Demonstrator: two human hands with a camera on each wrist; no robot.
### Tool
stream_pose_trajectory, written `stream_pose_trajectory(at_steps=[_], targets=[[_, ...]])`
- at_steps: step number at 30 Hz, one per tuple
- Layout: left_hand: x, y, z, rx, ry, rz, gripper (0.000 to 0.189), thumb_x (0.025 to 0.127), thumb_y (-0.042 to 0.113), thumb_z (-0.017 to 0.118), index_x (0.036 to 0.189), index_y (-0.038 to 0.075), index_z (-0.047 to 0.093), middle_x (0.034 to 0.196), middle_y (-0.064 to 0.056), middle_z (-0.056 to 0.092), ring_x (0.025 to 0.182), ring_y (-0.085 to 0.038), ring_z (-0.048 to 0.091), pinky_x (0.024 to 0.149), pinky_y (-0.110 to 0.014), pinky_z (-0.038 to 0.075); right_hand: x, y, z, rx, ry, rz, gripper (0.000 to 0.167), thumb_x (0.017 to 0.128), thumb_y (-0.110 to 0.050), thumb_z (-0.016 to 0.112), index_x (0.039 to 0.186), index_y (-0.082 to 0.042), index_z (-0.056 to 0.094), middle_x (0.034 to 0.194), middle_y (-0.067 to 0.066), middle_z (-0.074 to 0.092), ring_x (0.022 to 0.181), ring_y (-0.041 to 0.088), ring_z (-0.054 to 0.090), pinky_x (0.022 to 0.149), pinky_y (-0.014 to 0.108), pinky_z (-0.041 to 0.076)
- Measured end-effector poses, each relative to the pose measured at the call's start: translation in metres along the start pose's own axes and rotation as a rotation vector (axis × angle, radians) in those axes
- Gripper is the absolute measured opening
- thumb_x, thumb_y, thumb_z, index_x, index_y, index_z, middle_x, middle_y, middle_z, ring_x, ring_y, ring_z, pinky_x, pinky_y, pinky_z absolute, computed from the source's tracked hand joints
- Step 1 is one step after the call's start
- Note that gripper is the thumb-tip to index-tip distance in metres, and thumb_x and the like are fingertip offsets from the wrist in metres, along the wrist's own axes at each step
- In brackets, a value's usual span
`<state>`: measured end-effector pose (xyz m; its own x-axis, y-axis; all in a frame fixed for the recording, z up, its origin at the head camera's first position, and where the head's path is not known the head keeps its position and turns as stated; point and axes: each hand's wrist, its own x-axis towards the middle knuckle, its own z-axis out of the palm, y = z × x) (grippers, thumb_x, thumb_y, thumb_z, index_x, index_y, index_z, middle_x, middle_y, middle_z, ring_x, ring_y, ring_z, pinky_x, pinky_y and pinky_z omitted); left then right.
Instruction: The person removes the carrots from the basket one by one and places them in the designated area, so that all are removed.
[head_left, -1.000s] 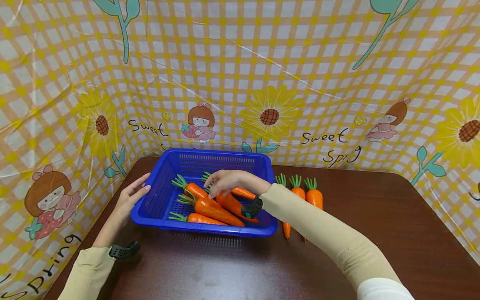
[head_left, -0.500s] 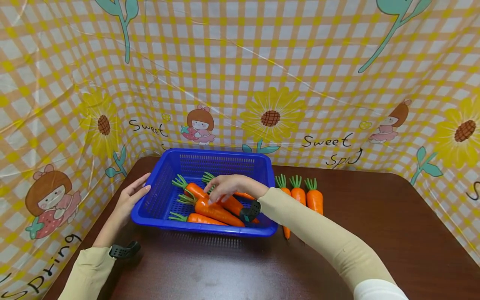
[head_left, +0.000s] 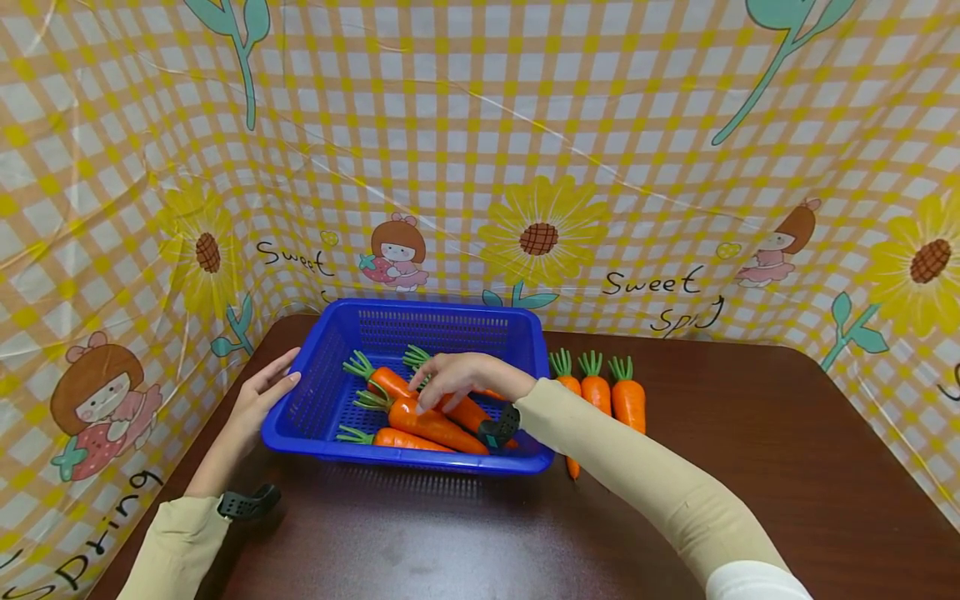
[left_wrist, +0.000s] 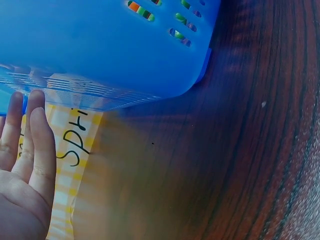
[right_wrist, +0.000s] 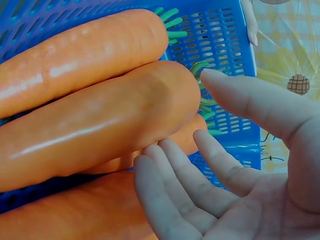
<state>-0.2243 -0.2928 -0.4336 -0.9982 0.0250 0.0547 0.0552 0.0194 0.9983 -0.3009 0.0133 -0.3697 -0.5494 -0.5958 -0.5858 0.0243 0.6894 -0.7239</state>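
A blue plastic basket (head_left: 408, 465) with slotted walls holds several orange carrots with green stalks. My right hand (head_left: 467, 375) reaches down into it, over the middle carrots. In the right wrist view, thumb and fingers are spread about the stalk end of one carrot (right_wrist: 100, 125); the fingertips are at its lower side, and whether they touch it I cannot tell. My left hand (head_left: 251, 407) is at the basket's left side, its straight fingertips at the wall. Another carrot (head_left: 411, 438) lies along the basket's front wall.
Right of the basket, three carrots lie side by side on the dark wooden table (head_left: 750, 442), the outermost carrot (head_left: 628, 402) farthest right. My right forearm crosses over them. A checked cloth (head_left: 465, 125) hangs behind and at both sides.
My right hand has sunk slightly, closer to the carrots in the basket. The left hand and the basket have stayed in place.
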Motion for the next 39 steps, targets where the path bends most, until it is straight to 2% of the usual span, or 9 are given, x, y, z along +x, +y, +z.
stream_pose_trajectory(at_steps=[11, 16, 21, 25, 28, 30, 32, 35, 39], targets=[[-0.002, -0.002, -0.001, 0.011, -0.007, 0.004, 0.056, 0.1, 0.018, 0.052, 0.149, 0.001, 0.031, 0.099, 0.019, 0.065, 0.083, 0.0, 0.064, 0.068, -0.02, 0.056, -0.004, -0.004, 0.004, -0.015, -0.036, 0.031, 0.046, 0.085, -0.013, 0.07, 0.129, -0.011, 0.055, 0.137, 0.008, 0.053, 0.122, 0.022, 0.054, 0.095, 0.042, 0.052], [-0.003, -0.002, -0.002, 0.008, -0.008, 0.016, 0.055, 0.1, 0.017, 0.052, 0.148, 0.0, 0.032, 0.1, 0.019, 0.066, 0.084, 0.001, 0.064, 0.069, -0.019, 0.055, -0.005, -0.004, 0.006, -0.011, -0.047, 0.036, 0.047, 0.084, -0.014, 0.07, 0.129, -0.012, 0.055, 0.134, 0.007, 0.052, 0.119, 0.021, 0.054, 0.093, 0.04, 0.053], [-0.003, -0.001, -0.002, 0.035, 0.004, 0.019, 0.055, 0.099, 0.018, 0.053, 0.148, 0.002, 0.034, 0.102, 0.024, 0.065, 0.086, 0.004, 0.062, 0.07, -0.017, 0.054, -0.006, -0.002, 0.008, 0.02, -0.059, 0.028, 0.047, 0.083, -0.012, 0.07, 0.127, -0.01, 0.053, 0.13, 0.006, 0.051, 0.108, 0.016, 0.056, 0.091, 0.035, 0.053], [-0.003, 0.001, -0.001, 0.058, 0.009, 0.009, 0.055, 0.1, 0.019, 0.053, 0.148, 0.002, 0.033, 0.1, 0.024, 0.064, 0.085, 0.004, 0.061, 0.07, -0.017, 0.054, -0.005, 0.0, 0.01, 0.001, -0.084, 0.015, 0.049, 0.083, -0.011, 0.069, 0.128, -0.007, 0.051, 0.12, 0.003, 0.052, 0.08, 0.014, 0.051, 0.074, 0.026, 0.05], [-0.003, 0.002, -0.001, 0.051, 0.013, 0.001, 0.054, 0.099, 0.018, 0.053, 0.148, 0.002, 0.034, 0.099, 0.023, 0.064, 0.084, 0.003, 0.062, 0.069, -0.017, 0.054, -0.006, 0.0, 0.013, -0.026, -0.086, 0.016, 0.055, 0.082, -0.012, 0.07, 0.132, -0.006, 0.049, 0.12, 0.0, 0.05, 0.074, 0.014, 0.048, 0.068, 0.024, 0.045], [-0.004, 0.002, -0.001, 0.05, 0.013, -0.003, 0.055, 0.099, 0.018, 0.053, 0.148, 0.002, 0.034, 0.099, 0.023, 0.064, 0.085, 0.003, 0.062, 0.069, -0.017, 0.054, -0.006, -0.001, 0.014, -0.04, -0.065, 0.022, 0.058, 0.082, -0.013, 0.071, 0.134, -0.005, 0.048, 0.125, 0.002, 0.051, 0.081, 0.014, 0.052, 0.073, 0.025, 0.05], [-0.004, 0.002, -0.001, 0.046, 0.009, -0.002, 0.055, 0.099, 0.018, 0.053, 0.148, 0.002, 0.034, 0.099, 0.023, 0.064, 0.084, 0.002, 0.062, 0.069, -0.017, 0.054, -0.006, -0.002, 0.015, -0.049, -0.044, 0.032, 0.06, 0.082, -0.014, 0.072, 0.137, -0.005, 0.048, 0.134, 0.005, 0.05, 0.099, 0.016, 0.058, 0.085, 0.031, 0.053], [-0.004, 0.001, -0.002, 0.048, -0.004, 0.002, 0.055, 0.099, 0.02, 0.053, 0.148, 0.003, 0.034, 0.1, 0.023, 0.064, 0.085, 0.003, 0.063, 0.07, -0.018, 0.055, -0.005, -0.003, 0.016, -0.061, -0.036, 0.039, 0.061, 0.083, -0.013, 0.071, 0.139, -0.003, 0.048, 0.142, 0.009, 0.048, 0.12, 0.021, 0.054, 0.095, 0.038, 0.052], [-0.003, 0.001, -0.003, 0.037, -0.011, 0.011, 0.055, 0.099, 0.02, 0.053, 0.148, 0.003, 0.034, 0.102, 0.023, 0.065, 0.086, 0.002, 0.063, 0.07, -0.018, 0.055, -0.003, -0.006, 0.016, -0.074, -0.025, 0.047, 0.063, 0.083, -0.01, 0.072, 0.14, -0.002, 0.047, 0.142, 0.009, 0.05, 0.126, 0.021, 0.052, 0.097, 0.04, 0.051]])
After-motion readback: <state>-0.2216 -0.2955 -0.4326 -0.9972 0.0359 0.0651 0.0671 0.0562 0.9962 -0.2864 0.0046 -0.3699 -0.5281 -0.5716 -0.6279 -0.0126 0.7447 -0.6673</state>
